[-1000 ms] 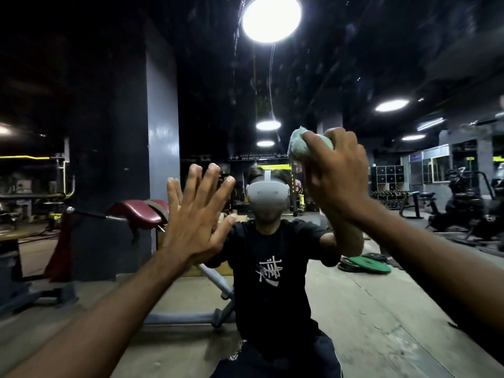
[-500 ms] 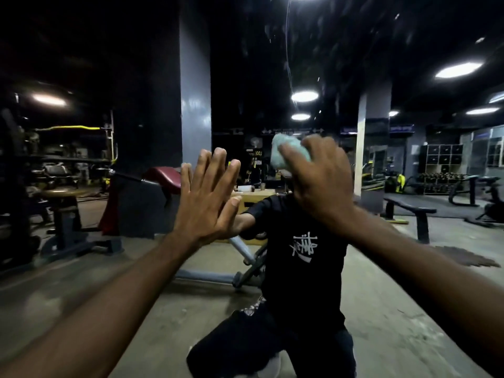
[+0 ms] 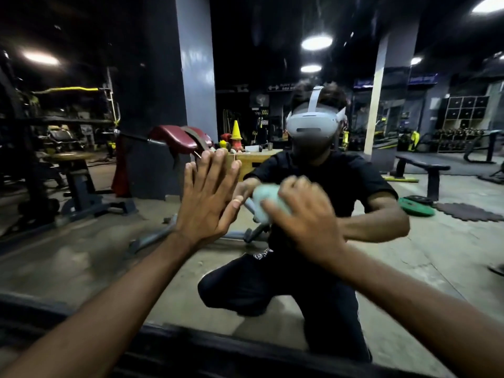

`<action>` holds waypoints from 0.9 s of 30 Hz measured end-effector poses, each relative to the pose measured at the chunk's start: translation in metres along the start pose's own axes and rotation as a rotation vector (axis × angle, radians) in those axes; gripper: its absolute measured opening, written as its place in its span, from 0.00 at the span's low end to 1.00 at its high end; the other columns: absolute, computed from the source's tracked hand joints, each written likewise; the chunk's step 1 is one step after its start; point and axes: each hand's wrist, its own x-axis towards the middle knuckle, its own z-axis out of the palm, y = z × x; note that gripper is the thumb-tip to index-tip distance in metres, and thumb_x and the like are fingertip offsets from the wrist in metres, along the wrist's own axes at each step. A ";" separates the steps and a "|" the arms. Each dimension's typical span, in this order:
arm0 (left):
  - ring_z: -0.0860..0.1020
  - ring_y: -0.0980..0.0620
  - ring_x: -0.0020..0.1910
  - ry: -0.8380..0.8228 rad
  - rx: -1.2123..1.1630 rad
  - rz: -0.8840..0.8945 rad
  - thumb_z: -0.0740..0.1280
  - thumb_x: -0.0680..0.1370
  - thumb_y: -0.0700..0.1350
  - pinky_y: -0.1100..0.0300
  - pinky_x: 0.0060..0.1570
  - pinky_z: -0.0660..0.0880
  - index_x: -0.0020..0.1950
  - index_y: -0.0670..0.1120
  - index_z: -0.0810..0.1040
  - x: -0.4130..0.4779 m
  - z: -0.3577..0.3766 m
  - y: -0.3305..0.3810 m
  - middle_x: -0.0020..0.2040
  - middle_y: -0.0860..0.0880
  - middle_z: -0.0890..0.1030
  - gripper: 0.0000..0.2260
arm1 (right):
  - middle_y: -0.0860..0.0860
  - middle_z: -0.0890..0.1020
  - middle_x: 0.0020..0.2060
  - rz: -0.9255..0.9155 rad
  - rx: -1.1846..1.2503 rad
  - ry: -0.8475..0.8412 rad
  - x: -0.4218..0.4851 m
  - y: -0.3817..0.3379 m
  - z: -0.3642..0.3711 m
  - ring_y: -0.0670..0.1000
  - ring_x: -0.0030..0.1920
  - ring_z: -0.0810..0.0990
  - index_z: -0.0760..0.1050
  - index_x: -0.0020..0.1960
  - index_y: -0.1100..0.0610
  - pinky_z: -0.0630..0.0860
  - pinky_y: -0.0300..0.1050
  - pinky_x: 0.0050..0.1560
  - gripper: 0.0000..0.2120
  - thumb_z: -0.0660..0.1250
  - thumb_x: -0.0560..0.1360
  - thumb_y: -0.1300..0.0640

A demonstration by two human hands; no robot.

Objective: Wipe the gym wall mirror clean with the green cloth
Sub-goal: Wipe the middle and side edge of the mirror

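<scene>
The wall mirror [image 3: 81, 263] fills nearly the whole head view and reflects the gym and a crouching person in black. My left hand [image 3: 207, 197] is flat against the glass, fingers straight and pointing up. Just to its right, my right hand [image 3: 302, 216] grips the bunched pale green cloth [image 3: 266, 199] and presses it on the mirror at chest height of the reflection. The hand is blurred with motion and covers most of the cloth.
The mirror's dark lower frame [image 3: 218, 347] runs across the bottom of the view. Reflected behind are a grey pillar [image 3: 196, 64], a red padded bench [image 3: 174, 137], a flat bench [image 3: 425, 170] and a green weight plate [image 3: 417, 207].
My right hand has swept the cloth down the glass from head height to chest height. The left hand has stayed flat on the mirror. The view has dropped, bringing the mirror's bottom frame in.
</scene>
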 end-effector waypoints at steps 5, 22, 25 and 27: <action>0.46 0.40 0.83 -0.007 0.052 0.027 0.54 0.84 0.57 0.31 0.78 0.45 0.84 0.46 0.52 -0.036 0.014 0.004 0.84 0.41 0.46 0.31 | 0.54 0.80 0.48 -0.342 -0.005 -0.146 -0.046 -0.032 0.002 0.55 0.41 0.79 0.81 0.56 0.53 0.73 0.51 0.39 0.08 0.66 0.80 0.59; 0.47 0.38 0.84 0.017 0.028 0.041 0.49 0.83 0.65 0.32 0.78 0.44 0.85 0.50 0.49 0.050 -0.034 -0.134 0.85 0.44 0.46 0.35 | 0.59 0.76 0.54 0.387 -0.145 0.085 0.168 0.039 0.008 0.60 0.50 0.74 0.72 0.67 0.52 0.69 0.52 0.44 0.22 0.69 0.73 0.54; 0.48 0.37 0.83 0.009 0.045 0.104 0.47 0.84 0.65 0.30 0.77 0.49 0.85 0.49 0.54 0.050 -0.034 -0.147 0.85 0.43 0.49 0.34 | 0.60 0.75 0.53 0.329 -0.107 0.036 0.153 -0.003 0.029 0.60 0.50 0.74 0.68 0.68 0.54 0.72 0.53 0.44 0.24 0.64 0.72 0.53; 0.47 0.38 0.84 0.031 0.039 0.067 0.50 0.83 0.65 0.30 0.77 0.48 0.85 0.49 0.54 0.053 -0.036 -0.159 0.85 0.43 0.49 0.34 | 0.61 0.78 0.54 0.048 -0.096 -0.070 0.121 -0.035 0.036 0.63 0.51 0.77 0.68 0.66 0.55 0.74 0.54 0.46 0.21 0.65 0.74 0.53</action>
